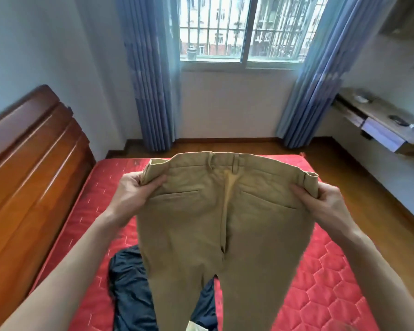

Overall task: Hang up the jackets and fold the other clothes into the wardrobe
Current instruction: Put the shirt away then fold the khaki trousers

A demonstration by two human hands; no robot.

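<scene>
You got khaki trousers (225, 223) held up over red mattress (320, 271), left hand (133, 194) and right hand (320, 201) each pinching waistband corner. Not folded yet. Dark garment (129, 283) still waiting underneath, wardrobe nowhere in shot.

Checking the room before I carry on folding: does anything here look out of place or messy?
Only the dark garment, lying crumpled and unfolded on the red mattress beneath the khaki trousers, which the left hand and right hand hold up by the waistband. Nothing looks spilled or damaged.
</scene>
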